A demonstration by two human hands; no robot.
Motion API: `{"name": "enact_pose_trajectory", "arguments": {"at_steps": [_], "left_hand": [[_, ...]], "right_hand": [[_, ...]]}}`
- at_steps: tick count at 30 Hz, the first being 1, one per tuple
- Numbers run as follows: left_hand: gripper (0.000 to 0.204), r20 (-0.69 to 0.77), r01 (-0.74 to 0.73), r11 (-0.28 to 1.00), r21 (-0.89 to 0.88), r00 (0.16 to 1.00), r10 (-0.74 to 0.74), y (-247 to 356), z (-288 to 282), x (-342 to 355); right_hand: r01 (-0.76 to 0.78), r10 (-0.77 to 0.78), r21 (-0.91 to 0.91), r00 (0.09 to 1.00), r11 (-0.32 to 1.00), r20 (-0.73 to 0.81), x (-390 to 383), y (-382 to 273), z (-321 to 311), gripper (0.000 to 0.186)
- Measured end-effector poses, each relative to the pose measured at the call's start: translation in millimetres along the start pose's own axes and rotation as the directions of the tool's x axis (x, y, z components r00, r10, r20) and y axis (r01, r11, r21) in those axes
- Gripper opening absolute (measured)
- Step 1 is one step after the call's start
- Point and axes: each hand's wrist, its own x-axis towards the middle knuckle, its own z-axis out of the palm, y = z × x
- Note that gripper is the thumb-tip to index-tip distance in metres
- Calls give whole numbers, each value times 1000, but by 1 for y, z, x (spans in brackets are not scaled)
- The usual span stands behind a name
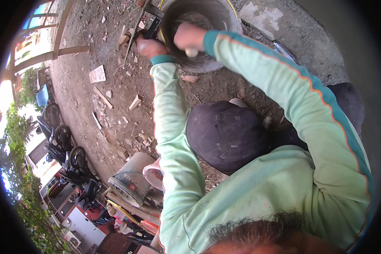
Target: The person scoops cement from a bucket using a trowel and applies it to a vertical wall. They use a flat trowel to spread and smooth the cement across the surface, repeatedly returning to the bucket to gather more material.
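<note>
My left hand (150, 45) is beside the left rim of a round grey bucket (230, 21). Its fingers are closed at a thin flat-plated tool (133, 39), seen nearly edge-on, with a black block-like part. Inside the bucket's mouth, my right hand (189, 37) is closed and slightly blurred. A pale, rounded handle end (191, 52) pokes out below that fist; the rest of the tool is hidden. A yellow strip (233, 9) runs over the bucket's rim. Grey residue coats the bucket's inside.
A rough concrete slab (300, 34) lies right of the bucket. Broken tile (98, 74) and rubble litter the dirt. My bent knee (224, 135) is close below. Lower left, a dirty bucket (133, 178) lies tilted near a pink-rimmed container (153, 174). Parked motorcycles (63, 144) stand farther left.
</note>
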Motion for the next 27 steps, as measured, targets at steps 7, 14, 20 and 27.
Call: {"name": "enact_pose_trajectory", "arguments": {"at_steps": [7, 14, 20, 27], "left_hand": [[40, -29, 47, 998, -33, 998, -48, -1, -5, -4], [43, 149, -68, 997, 22, 987, 64, -14, -49, 43], [41, 4, -1, 997, 71, 1000, 1, 8, 4, -20], [39, 155, -13, 1000, 2, 988, 12, -11, -24, 25]], "right_hand": [[32, -9, 256, 996, 966, -90, -40, 23, 18, 15], [138, -130, 0, 939, 990, -317, -34, -14, 43, 25], [-97, 166, 524, 982, 846, -86, -47, 55, 46, 27], [-91, 148, 209, 949, 974, -279, -76, -4, 69, 38]]}}
